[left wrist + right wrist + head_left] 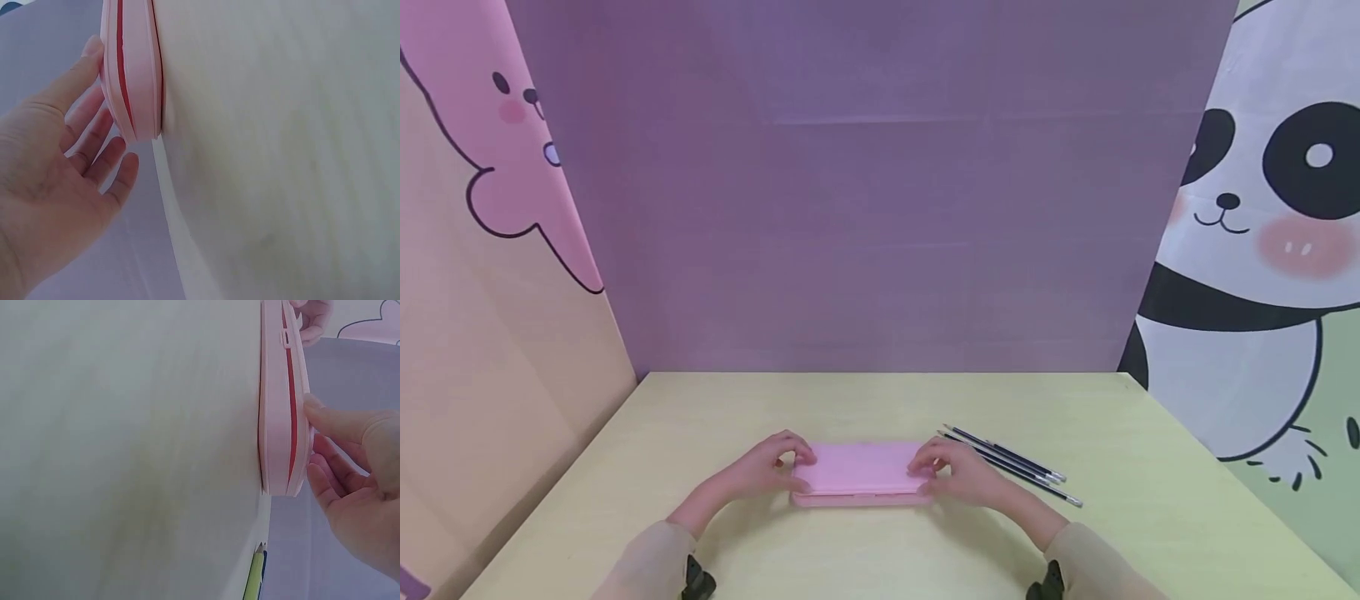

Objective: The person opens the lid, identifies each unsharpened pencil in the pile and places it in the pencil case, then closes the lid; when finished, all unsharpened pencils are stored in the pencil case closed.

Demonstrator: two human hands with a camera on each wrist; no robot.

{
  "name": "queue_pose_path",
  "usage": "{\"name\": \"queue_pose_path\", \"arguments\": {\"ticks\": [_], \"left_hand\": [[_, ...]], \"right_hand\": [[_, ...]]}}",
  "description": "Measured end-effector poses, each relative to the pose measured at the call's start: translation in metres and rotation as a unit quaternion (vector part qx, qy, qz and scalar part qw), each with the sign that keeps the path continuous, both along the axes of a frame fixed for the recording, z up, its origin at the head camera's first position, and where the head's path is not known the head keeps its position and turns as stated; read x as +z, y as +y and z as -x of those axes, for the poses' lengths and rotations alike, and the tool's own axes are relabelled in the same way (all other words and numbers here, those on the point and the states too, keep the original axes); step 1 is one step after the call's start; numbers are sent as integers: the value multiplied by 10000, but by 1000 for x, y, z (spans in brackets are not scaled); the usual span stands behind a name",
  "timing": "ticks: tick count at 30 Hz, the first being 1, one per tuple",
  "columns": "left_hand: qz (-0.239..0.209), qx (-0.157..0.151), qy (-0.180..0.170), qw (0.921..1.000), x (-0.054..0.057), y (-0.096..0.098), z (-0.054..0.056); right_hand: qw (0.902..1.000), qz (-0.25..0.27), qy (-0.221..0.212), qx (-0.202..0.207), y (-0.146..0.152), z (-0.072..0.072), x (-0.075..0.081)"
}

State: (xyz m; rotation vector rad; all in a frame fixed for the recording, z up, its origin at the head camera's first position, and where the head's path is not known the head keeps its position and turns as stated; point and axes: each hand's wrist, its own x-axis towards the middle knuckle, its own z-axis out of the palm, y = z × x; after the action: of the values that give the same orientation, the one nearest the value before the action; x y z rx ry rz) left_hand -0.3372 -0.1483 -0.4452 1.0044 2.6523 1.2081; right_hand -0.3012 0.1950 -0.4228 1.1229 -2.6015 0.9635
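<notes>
A pink pencil case (pixel 865 471) lies flat on the table, its lid down. Along its front side a red line (pixel 292 412) shows between lid and base, wider toward one end in the right wrist view. My left hand (pixel 765 467) touches the lid at the left end, the thumb near the front edge and the other fingers loosely bent farther back. At the right end my right hand (pixel 961 473) rests on the lid in much the same way, thumb in front. Neither hand visibly wraps round the case. Its contents are hidden.
Several dark pencils (pixel 1022 465) with white ends lie slantwise on the table (pixel 760 550), just behind and right of my right hand. A purple backdrop (pixel 880 208) rises behind the table. Cartoon-printed panels stand at both sides.
</notes>
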Motion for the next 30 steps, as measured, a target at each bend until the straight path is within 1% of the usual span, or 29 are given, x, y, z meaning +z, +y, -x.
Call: {"name": "queue_pose_path", "arguments": {"ticks": [5, 10, 16, 21, 28, 30], "left_hand": [[24, 36, 96, 9999, 2, 2, 0], [55, 69, 146, 9999, 3, 3, 0], [110, 95, 51, 9999, 3, 4, -1], [156, 78, 108, 9998, 3, 5, -1], [163, 77, 192, 9997, 3, 5, -3], [178, 47, 231, 9996, 3, 5, -3]], "right_hand": [[9995, -99, -277, -134, 1, 5, 1], [9977, -243, -584, -252, 0, 7, 3], [9971, -279, -659, -258, 0, 6, 1], [9974, -379, -572, -229, 0, 6, 1], [9989, -459, -105, -4, 0, 7, 3], [9988, -461, -147, 6, -1, 8, 3]]}}
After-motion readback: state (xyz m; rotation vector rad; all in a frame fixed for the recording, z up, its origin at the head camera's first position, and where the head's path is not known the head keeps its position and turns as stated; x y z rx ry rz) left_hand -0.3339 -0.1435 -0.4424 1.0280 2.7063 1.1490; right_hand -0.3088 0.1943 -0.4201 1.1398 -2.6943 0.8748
